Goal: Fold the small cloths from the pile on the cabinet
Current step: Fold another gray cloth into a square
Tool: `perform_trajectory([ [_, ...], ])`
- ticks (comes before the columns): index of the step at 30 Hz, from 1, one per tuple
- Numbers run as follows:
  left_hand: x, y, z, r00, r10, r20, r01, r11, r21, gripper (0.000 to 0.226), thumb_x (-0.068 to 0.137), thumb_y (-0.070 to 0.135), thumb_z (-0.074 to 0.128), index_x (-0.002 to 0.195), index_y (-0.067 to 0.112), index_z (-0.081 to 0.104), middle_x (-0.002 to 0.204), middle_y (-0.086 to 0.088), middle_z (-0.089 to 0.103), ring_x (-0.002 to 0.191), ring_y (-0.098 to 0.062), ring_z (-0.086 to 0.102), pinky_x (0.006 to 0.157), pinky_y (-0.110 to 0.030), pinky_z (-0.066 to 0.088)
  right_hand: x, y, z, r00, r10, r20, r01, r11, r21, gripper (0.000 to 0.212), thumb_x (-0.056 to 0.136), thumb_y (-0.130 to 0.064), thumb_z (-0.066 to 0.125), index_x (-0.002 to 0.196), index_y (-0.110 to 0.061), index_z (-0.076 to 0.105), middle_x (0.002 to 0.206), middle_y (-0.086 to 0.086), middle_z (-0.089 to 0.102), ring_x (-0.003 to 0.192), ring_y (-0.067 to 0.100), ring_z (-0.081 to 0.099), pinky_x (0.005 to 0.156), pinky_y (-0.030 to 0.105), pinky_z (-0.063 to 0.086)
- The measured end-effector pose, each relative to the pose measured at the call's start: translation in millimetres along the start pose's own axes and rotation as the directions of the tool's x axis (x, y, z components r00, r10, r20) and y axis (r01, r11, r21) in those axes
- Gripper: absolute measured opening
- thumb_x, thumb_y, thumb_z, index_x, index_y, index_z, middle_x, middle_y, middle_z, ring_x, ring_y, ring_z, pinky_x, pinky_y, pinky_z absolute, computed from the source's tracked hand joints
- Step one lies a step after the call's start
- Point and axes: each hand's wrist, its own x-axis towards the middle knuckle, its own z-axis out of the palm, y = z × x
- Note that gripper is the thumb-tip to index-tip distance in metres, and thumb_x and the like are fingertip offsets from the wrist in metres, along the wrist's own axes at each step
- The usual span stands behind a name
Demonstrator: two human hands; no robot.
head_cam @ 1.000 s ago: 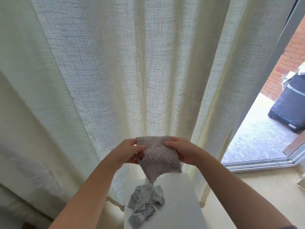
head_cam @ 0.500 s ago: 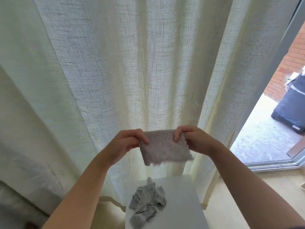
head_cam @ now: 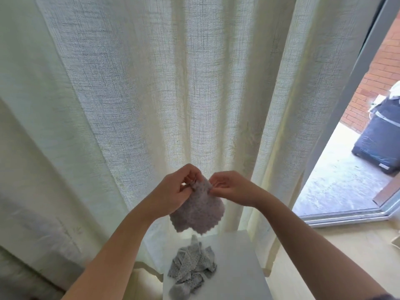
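A small grey dotted cloth (head_cam: 198, 210) with a scalloped lower edge hangs in the air above the cabinet. My left hand (head_cam: 173, 191) pinches its top edge on the left, and my right hand (head_cam: 229, 187) pinches the top edge on the right. The two hands are close together, so the cloth's top is bunched between them. Below, a crumpled pile of grey dotted cloths (head_cam: 191, 270) lies on the white cabinet top (head_cam: 236, 267), towards its left side.
A cream curtain (head_cam: 151, 94) hangs right behind the cabinet. To the right an open door frame (head_cam: 337, 118) gives onto a concrete yard with a dark wrapped bin (head_cam: 378, 135). Light wooden floor (head_cam: 346, 252) lies right of the cabinet.
My hands have come together from holding the cloth stretched wide, bringing its top corners close. The cloth now hangs doubled and lower, nearer the pile.
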Motion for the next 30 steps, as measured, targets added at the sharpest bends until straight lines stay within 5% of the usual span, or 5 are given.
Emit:
perform_trajectory([
  [7, -18, -19, 10, 0.991, -0.107, -0.075, 0.108, 0.994, -0.002, 0.029, 0.087, 0.009, 0.068, 0.094, 0.031, 0.049, 0.085, 0.010, 0.060, 0.067, -0.004, 0.059, 0.062, -0.021, 0.052, -6, 6, 14, 0.990, 0.017, -0.139, -0.009, 0.998, 0.057, 0.018, 0.087, -0.019, 0.063, 0.073, -0.027, 0.055, 0.062, -0.007, 0.053, 0.060, 0.010, 0.048, 0.057, 0.025, 0.041],
  [15, -22, -43, 21, 0.979, -0.182, -0.096, 0.200, 0.955, 0.221, 0.022, 0.084, 0.027, 0.072, 0.069, 0.022, 0.056, 0.070, 0.004, 0.057, 0.064, -0.011, 0.052, 0.060, -0.022, 0.044, -10, 13, 22, 0.982, 0.049, -0.183, -0.030, 0.994, 0.107, 0.012, 0.084, -0.025, 0.058, 0.078, -0.028, 0.048, 0.059, -0.007, 0.053, 0.056, 0.013, 0.045, 0.054, 0.027, 0.037],
  [21, -15, -42, 2, 0.999, -0.032, 0.008, 0.023, 0.846, 0.533, 0.028, 0.089, 0.036, 0.065, 0.067, 0.031, 0.047, 0.070, 0.013, 0.049, 0.061, -0.003, 0.048, 0.057, -0.018, 0.034, -19, 11, 10, 0.998, -0.047, 0.037, 0.057, 0.949, -0.311, 0.047, 0.091, -0.016, 0.061, 0.129, -0.040, 0.046, 0.099, -0.008, 0.063, 0.072, 0.006, 0.067, 0.069, 0.024, 0.058],
  [26, -8, -39, -6, 0.981, 0.088, 0.172, -0.181, 0.732, 0.657, 0.020, 0.094, 0.037, 0.058, 0.095, 0.019, 0.065, 0.092, 0.009, 0.060, 0.079, -0.011, 0.058, 0.061, -0.016, 0.030, -18, 8, 8, 0.983, -0.067, 0.168, 0.138, 0.879, -0.456, 0.042, 0.091, -0.017, 0.065, 0.128, -0.032, 0.053, 0.096, -0.018, 0.059, 0.075, 0.002, 0.065, 0.072, 0.017, 0.054],
  [30, -5, -42, -6, 0.951, 0.155, 0.266, -0.299, 0.669, 0.680, 0.014, 0.092, 0.030, 0.061, 0.094, 0.017, 0.066, 0.091, 0.005, 0.062, 0.082, -0.016, 0.059, 0.069, -0.025, 0.040, -17, 7, 9, 0.972, -0.043, 0.230, 0.159, 0.843, -0.514, 0.038, 0.088, -0.015, 0.066, 0.122, -0.028, 0.057, 0.100, -0.013, 0.065, 0.081, 0.002, 0.065, 0.079, 0.029, 0.056],
])
